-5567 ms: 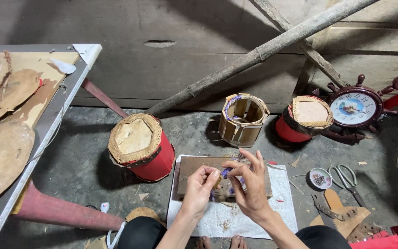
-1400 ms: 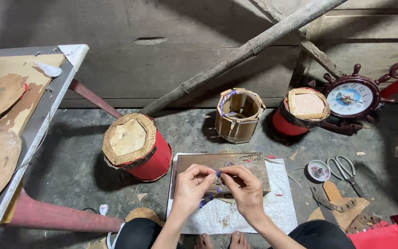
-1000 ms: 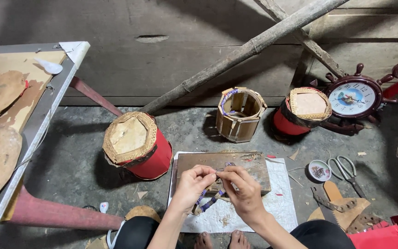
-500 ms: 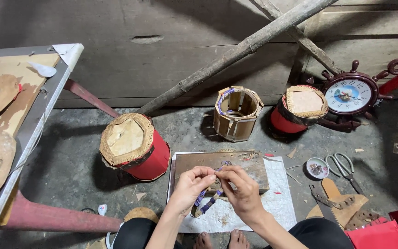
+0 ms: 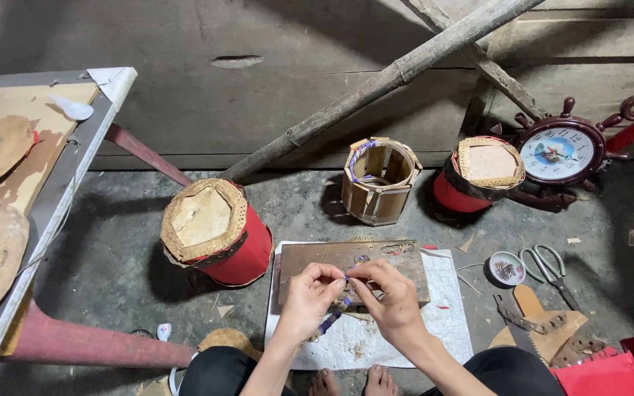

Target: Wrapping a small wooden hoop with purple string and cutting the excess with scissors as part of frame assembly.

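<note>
My left hand [image 5: 308, 297] and my right hand [image 5: 389, 297] meet over a brown board [image 5: 302, 260] that lies on a white sheet [image 5: 449, 323] on the floor. Both pinch a thin purple-and-white cord [image 5: 332, 320], which hangs down between them. The fingertips of both hands touch at the cord's upper end, where a small purple loop [image 5: 360, 258] shows just above.
A red drum with a woven lid [image 5: 214, 231] stands to the left, an open wooden frame box [image 5: 379, 180] behind, and a second red drum [image 5: 478, 174] beside a ship-wheel clock [image 5: 560, 152]. Scissors [image 5: 548, 264], a small dish [image 5: 508, 268] and woven scraps [image 5: 544, 326] lie right. A table edge [image 5: 53, 213] runs left.
My hands have drawn closer together and lower over the board, working the cord between the fingertips. The view has shifted slightly.
</note>
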